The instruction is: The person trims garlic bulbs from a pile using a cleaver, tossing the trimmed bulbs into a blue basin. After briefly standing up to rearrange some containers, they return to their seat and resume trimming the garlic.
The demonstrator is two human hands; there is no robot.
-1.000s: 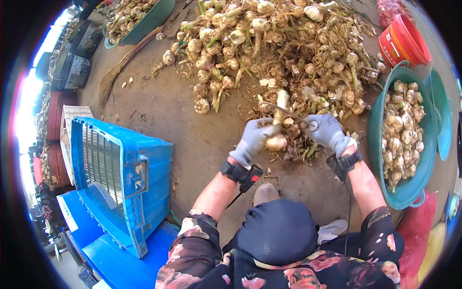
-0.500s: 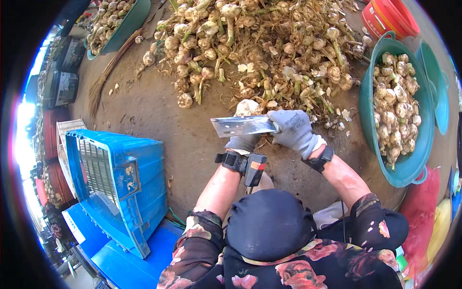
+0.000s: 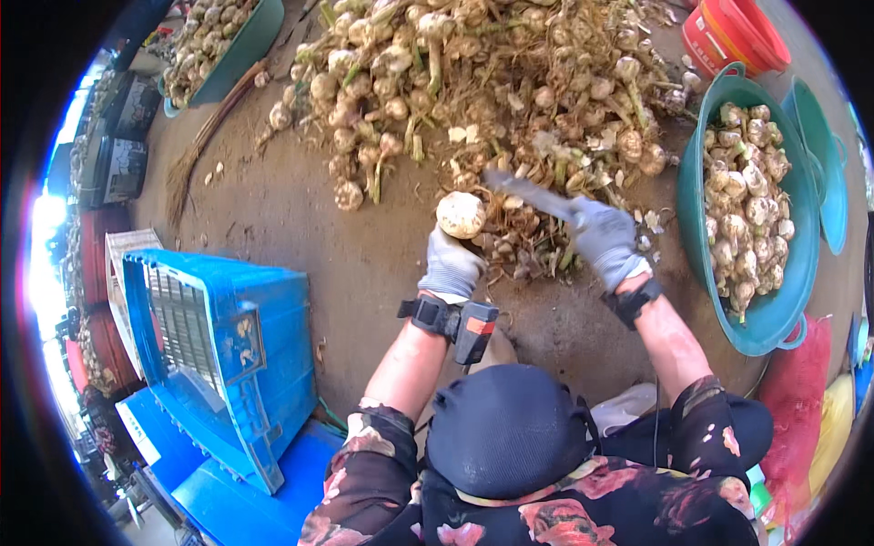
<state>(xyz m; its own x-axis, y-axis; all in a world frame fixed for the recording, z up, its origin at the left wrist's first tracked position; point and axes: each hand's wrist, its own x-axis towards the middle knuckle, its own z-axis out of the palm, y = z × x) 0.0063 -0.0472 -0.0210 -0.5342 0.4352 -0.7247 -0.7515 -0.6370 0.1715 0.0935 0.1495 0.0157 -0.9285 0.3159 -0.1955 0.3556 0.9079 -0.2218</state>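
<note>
My left hand [image 3: 452, 262], in a grey-white glove, is closed around a pale garlic bulb [image 3: 461, 215], held up in front of me. My gloved right hand [image 3: 604, 238] grips a cleaver [image 3: 531, 193] by its handle, which the fingers hide. The blade is blurred and points up and left, apart from the bulb. Just beyond both hands spreads a big heap of garlic [image 3: 510, 82] with dry roots and cut stalks. Loose skins and trimmings [image 3: 528, 246] lie on the ground between and below the hands.
At right stands a green tub [image 3: 696, 227] partly filled with garlic bulbs, beside an empty teal tub [image 3: 833, 173] and a red bucket [image 3: 742, 36]. A blue crate [image 3: 273, 337] lies on its side at left. Another green tub [image 3: 238, 68] of garlic and a straw broom [image 3: 205, 136] are far left.
The cleaver has swung away from the bulb, to the right and tilted upward, with my right hand. My left hand has come into fuller view, holding the bulb.
</note>
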